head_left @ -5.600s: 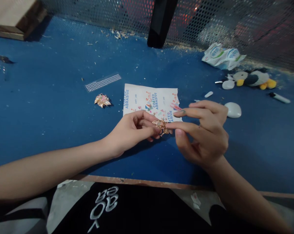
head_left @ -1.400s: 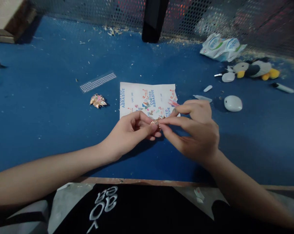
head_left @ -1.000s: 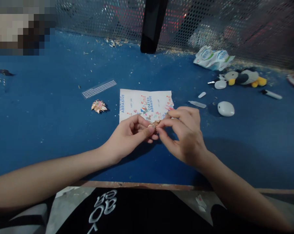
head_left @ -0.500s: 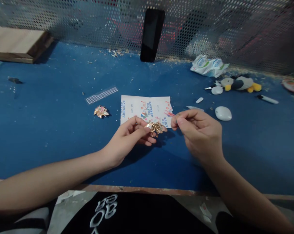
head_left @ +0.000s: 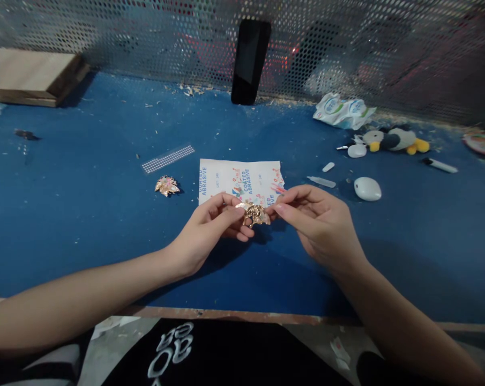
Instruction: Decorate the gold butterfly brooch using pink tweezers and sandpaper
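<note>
My left hand (head_left: 214,228) pinches a small gold leaf-shaped ornament (head_left: 253,213) between thumb and fingertips, just above the blue table (head_left: 85,225). My right hand (head_left: 320,225) is closed in a pinch with its fingertips at the ornament's right edge; whether something tiny sits in that pinch is hidden. Right behind both hands lies a sheet of coated abrasive paper (head_left: 240,179), printed side up. A second gold leaf ornament with pink stones (head_left: 167,185) lies on the table to the left.
A strip of tiny rhinestones (head_left: 168,158) lies left of the paper. At right are a white oval case (head_left: 367,188), a small clear tube (head_left: 321,182), a plush penguin (head_left: 393,140), a crumpled wrapper (head_left: 342,110) and a marker (head_left: 439,165). A black phone (head_left: 249,61) leans on the mesh wall; a wooden block (head_left: 29,76) sits far left.
My right hand pulled away from the ornament half a second ago and has come back to its right edge. The left hand still holds it. The view tilted up, showing more mesh wall.
</note>
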Available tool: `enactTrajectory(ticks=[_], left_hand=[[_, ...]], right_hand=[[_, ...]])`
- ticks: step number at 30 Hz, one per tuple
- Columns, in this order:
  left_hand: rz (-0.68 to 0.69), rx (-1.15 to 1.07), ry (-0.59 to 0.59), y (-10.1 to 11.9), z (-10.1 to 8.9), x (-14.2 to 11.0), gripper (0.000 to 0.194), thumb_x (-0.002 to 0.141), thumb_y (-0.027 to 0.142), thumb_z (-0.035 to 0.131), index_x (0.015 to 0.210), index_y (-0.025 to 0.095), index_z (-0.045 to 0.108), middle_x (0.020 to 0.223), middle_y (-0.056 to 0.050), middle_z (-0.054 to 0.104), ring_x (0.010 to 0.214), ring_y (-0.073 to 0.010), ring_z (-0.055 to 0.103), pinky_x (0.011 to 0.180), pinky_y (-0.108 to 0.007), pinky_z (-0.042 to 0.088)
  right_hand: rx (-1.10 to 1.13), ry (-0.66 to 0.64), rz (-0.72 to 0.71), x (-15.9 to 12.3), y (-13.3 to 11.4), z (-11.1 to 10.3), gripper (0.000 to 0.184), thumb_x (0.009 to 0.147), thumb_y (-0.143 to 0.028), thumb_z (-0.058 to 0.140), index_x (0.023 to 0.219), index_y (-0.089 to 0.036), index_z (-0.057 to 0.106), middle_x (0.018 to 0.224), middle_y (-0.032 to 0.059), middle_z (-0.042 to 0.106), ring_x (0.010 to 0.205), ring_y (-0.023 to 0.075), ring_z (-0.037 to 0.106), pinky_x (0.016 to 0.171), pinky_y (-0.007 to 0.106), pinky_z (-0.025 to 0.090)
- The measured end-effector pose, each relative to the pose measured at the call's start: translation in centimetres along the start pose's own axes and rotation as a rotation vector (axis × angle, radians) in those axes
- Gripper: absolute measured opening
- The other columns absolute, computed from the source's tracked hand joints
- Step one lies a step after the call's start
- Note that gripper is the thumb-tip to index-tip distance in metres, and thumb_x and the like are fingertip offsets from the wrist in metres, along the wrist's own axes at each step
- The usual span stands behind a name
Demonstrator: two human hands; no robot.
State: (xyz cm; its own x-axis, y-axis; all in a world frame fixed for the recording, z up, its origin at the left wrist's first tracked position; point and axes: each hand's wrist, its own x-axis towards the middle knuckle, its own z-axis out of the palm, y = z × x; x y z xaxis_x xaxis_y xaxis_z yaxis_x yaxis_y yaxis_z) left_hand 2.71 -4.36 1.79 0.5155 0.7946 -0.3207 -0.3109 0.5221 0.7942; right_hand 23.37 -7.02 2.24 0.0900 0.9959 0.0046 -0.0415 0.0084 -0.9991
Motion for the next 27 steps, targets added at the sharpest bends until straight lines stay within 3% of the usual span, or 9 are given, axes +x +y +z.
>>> enactTrajectory(ticks=[5,11,21,27], left_hand=[[0.005,-0.014,0.007,-0.08,0.04,0.01,0.013,0.096,0.023,0.067,0.098,0.014,0.059,0.079,0.000,0.072,0.067,-0.0080,0.072,0.064,-0.016,0.058],[0.000,-0.018,0.009,-0.32,0.06,0.14,0.033,0.082,0.012,0.080,0.106,0.013,0.057,0.073,0.004,0.068,0.064,-0.0072,0.069,0.062,-0.015,0.056],[-0.069,-0.022,-0.004,-0.13,-0.12,0.01,0.033,0.083,0.014,0.079,0.107,0.013,0.057,0.071,0.005,0.066,0.063,-0.0066,0.067,0.062,-0.016,0.055],[-0.014,0.031,-0.015,0.00,0.01,-0.01,0.030,0.085,0.014,0.076,0.111,0.012,0.060,0.081,0.000,0.070,0.077,-0.0093,0.070,0.072,-0.018,0.057]], right_hand=[[-0.018,-0.008,-0.013,0.00,0.13,-0.14,0.010,0.084,-0.022,0.082,0.087,-0.027,0.075,0.080,-0.0025,0.078,0.078,0.0147,0.077,0.078,0.025,0.064],[-0.019,-0.006,0.001,0.01,0.04,-0.05,0.009,0.083,-0.023,0.082,0.086,-0.026,0.074,0.081,-0.0017,0.077,0.078,0.0154,0.077,0.079,0.027,0.064],[0.006,-0.023,0.013,-0.02,0.10,-0.05,0.010,0.083,-0.024,0.083,0.088,-0.028,0.076,0.080,-0.0025,0.078,0.078,0.0155,0.077,0.078,0.028,0.064],[-0.006,-0.001,0.034,0.00,-0.06,0.16,0.010,0.081,-0.024,0.084,0.088,-0.027,0.077,0.080,-0.0025,0.078,0.078,0.0160,0.077,0.078,0.029,0.065]])
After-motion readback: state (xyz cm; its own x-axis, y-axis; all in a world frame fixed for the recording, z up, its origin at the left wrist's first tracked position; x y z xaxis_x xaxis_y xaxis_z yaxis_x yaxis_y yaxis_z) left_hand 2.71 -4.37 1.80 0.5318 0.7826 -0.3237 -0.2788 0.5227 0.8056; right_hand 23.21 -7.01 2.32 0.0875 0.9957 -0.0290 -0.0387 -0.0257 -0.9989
